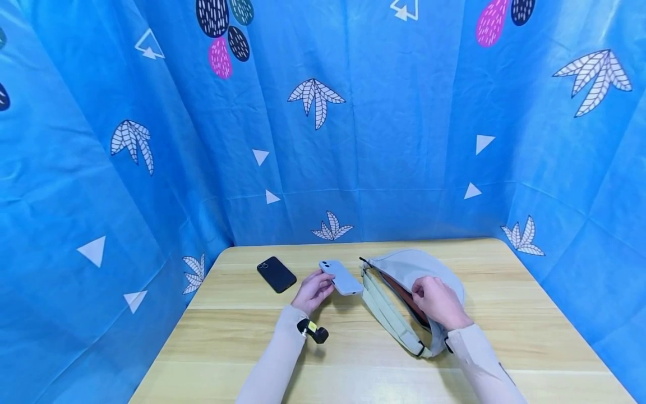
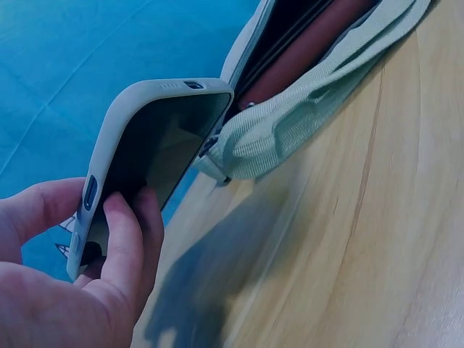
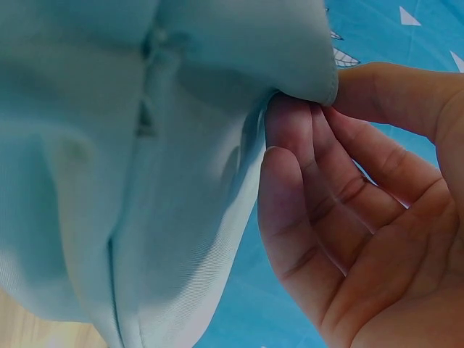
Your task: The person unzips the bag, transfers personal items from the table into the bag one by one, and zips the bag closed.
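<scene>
In the head view my left hand (image 1: 313,292) holds a smartphone in a pale case (image 1: 344,279) above the table. The left wrist view shows its dark screen (image 2: 170,134), with the thumb on one edge and fingers against the screen side. My right hand (image 1: 440,303) pinches the fabric at the open mouth of a light grey sling bag (image 1: 414,264). In the right wrist view, the bag's fabric (image 3: 196,181) lies between thumb and fingers. Something reddish-brown (image 2: 312,54) shows inside the bag; I cannot tell whether it is lining or an object.
A black smartphone (image 1: 276,274) lies on the wooden table (image 1: 212,348), left of my left hand. The bag's pale green strap (image 1: 388,320) lies along its near left side. Blue patterned curtains (image 1: 404,123) surround the table's back and sides.
</scene>
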The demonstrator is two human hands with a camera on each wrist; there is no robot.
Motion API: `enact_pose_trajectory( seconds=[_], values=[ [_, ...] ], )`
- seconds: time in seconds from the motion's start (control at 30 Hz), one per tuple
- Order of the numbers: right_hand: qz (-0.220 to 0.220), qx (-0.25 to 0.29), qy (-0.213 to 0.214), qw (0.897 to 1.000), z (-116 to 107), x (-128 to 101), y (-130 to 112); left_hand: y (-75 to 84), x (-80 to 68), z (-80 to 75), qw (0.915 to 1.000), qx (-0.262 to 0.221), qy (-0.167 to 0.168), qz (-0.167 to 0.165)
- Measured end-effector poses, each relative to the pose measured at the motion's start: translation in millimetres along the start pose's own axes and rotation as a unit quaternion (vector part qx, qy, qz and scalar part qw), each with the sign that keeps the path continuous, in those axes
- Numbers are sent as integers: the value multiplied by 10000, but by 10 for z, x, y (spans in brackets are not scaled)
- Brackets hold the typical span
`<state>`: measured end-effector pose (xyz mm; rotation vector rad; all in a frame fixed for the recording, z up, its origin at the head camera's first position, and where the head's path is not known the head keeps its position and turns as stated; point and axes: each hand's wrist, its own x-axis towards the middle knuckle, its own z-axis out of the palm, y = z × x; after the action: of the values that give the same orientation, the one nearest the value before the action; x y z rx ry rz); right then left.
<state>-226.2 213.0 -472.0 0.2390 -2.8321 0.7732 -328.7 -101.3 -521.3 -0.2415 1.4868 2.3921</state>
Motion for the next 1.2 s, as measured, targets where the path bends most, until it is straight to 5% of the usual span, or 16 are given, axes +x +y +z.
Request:
enact_pose_trajectory(
  seconds=[1.2],
  values=[
    [90,-30,4,10000,1,-1,-5,-214,-128,325,9973,72,-725,-104]
  ],
)
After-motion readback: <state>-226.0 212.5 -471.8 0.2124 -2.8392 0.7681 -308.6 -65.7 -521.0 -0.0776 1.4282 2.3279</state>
